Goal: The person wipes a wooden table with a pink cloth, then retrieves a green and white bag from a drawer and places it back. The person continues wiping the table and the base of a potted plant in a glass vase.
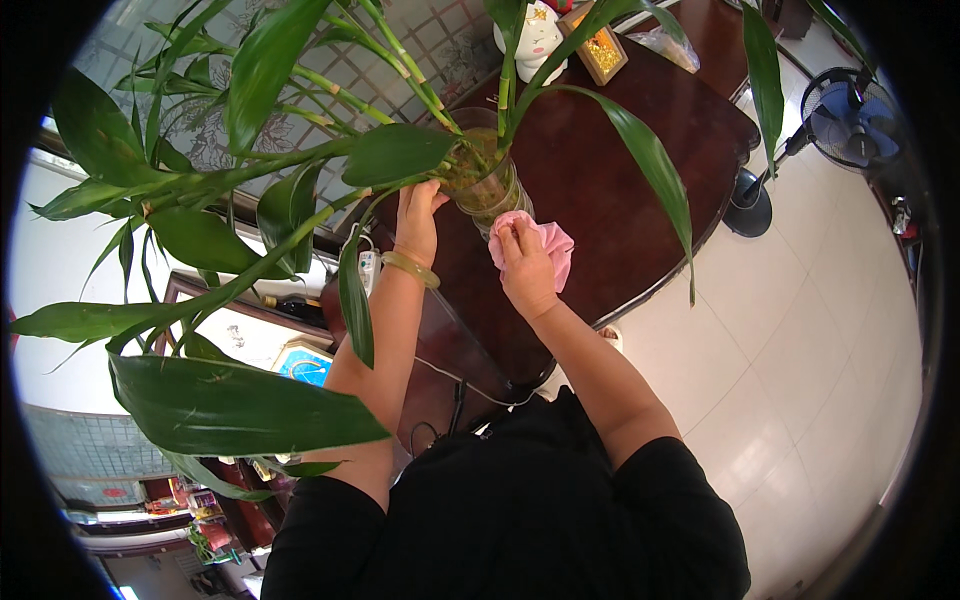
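Observation:
A tall, clear glass vase (pixel 487 196) with ridged sides holds several lucky bamboo stems in murky, greenish water. My left hand (pixel 421 206), with a pale bangle on its wrist, grips the vase's left side below the rim. A broad leaf and the vase partly hide its fingers. Bunched in my right hand (pixel 525 262) is a pink cloth (pixel 556 251), held against the vase's lower near side. Long green leaves (pixel 255 409) arch over my left forearm and toward me. The vase stands on a dark, glossy wooden tabletop (pixel 615 172) with a curved edge.
Behind the vase stand a white figurine (pixel 534 45) and a small framed ornament (pixel 596 49). A power strip (pixel 369 270) sits left of my left wrist, with a dark bottle (pixel 296 307) nearby. A floor fan (pixel 851 124) stands right of the table on the tiled floor (pixel 780 330).

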`<state>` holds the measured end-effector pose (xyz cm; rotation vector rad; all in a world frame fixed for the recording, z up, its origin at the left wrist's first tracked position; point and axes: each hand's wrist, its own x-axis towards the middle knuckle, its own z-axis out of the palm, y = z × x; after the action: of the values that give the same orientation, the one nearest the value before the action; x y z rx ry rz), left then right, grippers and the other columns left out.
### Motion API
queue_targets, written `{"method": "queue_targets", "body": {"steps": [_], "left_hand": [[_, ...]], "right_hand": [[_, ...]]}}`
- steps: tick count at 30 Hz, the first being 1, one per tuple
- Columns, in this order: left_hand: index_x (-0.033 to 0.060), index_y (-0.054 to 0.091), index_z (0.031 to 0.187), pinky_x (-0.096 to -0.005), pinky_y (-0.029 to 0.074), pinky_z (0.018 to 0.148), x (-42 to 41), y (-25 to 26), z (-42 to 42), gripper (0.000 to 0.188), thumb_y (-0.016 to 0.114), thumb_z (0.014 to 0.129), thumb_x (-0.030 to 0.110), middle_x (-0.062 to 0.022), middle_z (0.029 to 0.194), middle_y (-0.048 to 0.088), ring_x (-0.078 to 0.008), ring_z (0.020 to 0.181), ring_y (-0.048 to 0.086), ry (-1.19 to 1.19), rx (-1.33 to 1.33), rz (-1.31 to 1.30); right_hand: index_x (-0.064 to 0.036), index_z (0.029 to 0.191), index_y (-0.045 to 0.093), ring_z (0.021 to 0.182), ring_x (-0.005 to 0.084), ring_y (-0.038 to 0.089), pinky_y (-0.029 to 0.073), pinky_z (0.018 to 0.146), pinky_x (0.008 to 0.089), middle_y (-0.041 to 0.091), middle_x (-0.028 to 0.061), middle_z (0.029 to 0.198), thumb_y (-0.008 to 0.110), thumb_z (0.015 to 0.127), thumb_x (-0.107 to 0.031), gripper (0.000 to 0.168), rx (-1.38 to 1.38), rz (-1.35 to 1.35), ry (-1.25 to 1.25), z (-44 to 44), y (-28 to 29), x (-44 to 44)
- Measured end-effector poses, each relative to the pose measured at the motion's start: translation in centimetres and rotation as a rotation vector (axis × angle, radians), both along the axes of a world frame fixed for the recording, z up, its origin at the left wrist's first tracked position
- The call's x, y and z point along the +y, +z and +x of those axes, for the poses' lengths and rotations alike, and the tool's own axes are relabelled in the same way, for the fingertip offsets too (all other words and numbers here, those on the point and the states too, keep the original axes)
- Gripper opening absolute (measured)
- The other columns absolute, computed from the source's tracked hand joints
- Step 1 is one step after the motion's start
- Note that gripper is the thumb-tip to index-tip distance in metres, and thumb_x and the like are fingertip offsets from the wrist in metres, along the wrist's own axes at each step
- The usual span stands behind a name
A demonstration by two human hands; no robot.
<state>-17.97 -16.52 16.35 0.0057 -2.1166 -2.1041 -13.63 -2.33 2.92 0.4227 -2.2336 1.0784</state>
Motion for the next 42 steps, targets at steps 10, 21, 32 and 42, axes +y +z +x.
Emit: {"method": "queue_targets", "body": {"steps": [10,21,32,42], "left_hand": [[0.0134,0.041,0.135,-0.0339,0.046,0.089,0.2,0.6,0.2,0.047,0.042,0.089,0.020,-0.0033,0.134,0.048,-0.0167,0.115,0.050,-0.019,-0.008,-0.031],[0.0039,0.057,0.121,-0.0343,0.045,0.086,0.0,0.1,0.0,0.041,0.050,0.094,0.034,-0.0056,0.120,0.056,-0.0168,0.106,0.053,0.016,0.050,0.012],[0.0057,0.052,0.125,-0.0347,0.047,0.087,-0.2,-0.2,0.0,0.039,0.045,0.093,0.028,-0.0064,0.123,0.055,-0.0177,0.108,0.054,-0.028,0.073,0.000],[0.0073,0.043,0.139,-0.0376,0.044,0.094,-0.2,0.1,-0.2,0.050,0.042,0.098,0.036,-0.0052,0.142,0.045,-0.0180,0.119,0.051,-0.051,0.064,-0.022]], "right_hand": [[-0.001,0.111,0.059,0.109,0.0287,0.055,0.049,0.083,0.0392,0.055,0.0115,0.118,0.058,0.082,-0.013,0.031,0.131,0.232,0.115,1.6,0.5,-0.8],[-0.004,0.117,0.066,0.126,0.0302,0.041,0.042,0.082,0.0384,0.054,0.0082,0.132,0.053,0.082,-0.027,0.044,0.371,1.092,0.043,-1.9,1.4,-2.0],[-0.003,0.110,0.065,0.114,0.0288,0.050,0.047,0.080,0.0368,0.056,0.0092,0.120,0.058,0.078,-0.014,0.034,-0.048,0.459,0.131,-0.6,-0.9,5.0],[0.002,0.125,0.055,0.118,0.0371,0.049,0.041,0.102,0.0376,0.052,0.0201,0.126,0.059,0.064,0.015,0.062,-0.244,-0.551,0.028,-1.9,0.0,3.9]]}}
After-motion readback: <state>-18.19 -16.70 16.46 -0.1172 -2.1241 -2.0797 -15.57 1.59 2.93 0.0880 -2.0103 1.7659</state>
